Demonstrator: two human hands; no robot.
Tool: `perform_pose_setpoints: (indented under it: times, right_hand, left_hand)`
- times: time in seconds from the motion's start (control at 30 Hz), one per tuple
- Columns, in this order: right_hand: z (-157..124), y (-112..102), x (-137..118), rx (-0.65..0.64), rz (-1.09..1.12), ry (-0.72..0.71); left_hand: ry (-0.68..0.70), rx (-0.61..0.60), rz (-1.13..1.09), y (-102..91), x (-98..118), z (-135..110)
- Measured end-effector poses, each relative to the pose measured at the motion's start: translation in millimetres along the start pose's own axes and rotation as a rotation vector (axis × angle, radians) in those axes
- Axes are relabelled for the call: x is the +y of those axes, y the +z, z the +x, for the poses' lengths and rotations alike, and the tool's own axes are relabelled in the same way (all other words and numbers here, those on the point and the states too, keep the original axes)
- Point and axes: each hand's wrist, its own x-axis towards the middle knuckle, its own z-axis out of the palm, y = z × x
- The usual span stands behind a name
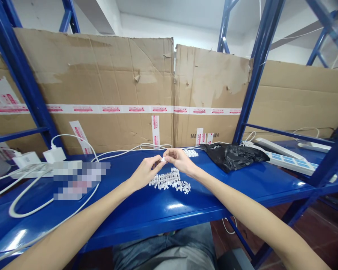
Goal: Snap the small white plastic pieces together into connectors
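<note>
A small white plastic piece (163,159) is pinched where my fingertips meet above the blue shelf. My left hand (146,171) closes on it from the left, and my right hand (178,160) grips it from the right. Just below my hands, white pieces stand in tight rows (165,179). A loose heap of small white parts (183,186) lies in front of them. Behind my right hand is another row of white pieces (191,153), partly hidden by the hand. The held piece is too small to show its exact form.
A black plastic bag (236,155) lies to the right, with white strips (287,159) beyond it. On the left, a power strip (33,169) carries white chargers (54,154), and cables trail across the blue shelf (124,213). Cardboard sheets (109,82) and blue posts (259,71) stand behind.
</note>
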Motion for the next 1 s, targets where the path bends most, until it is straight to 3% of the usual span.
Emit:
perform_pose_setpoints:
  times: [0.4,0.5,0.63,0.73,0.83,1.0]
  right_hand:
    - [0,3,0,0.001,-0.055,-0.015]
    - [5,-16,-7,-0.053,-0.166,0.013]
    - [7,-66,-10,-0.131,-0.686,0.177]
    - [5,-97,1,-0.127,-0.833,0.296]
    - [3,-110,15,-0.162,-0.877,0.391]
    - [3,-114,22,-0.194,-0.913,0.486]
  left_hand:
    - [-0.035,-0.001,-0.040,-2.9,6,0]
    - [-0.121,-0.006,-0.078,-3.9,4,3]
    - [-0.193,0.042,-0.041,-8.2,-5,3]
    - [-0.198,0.065,0.032,-11.5,-13,3]
    - [-0.194,0.055,0.078,-12.6,-16,3]
    - [-0.185,0.035,0.119,-12.2,-11,5]
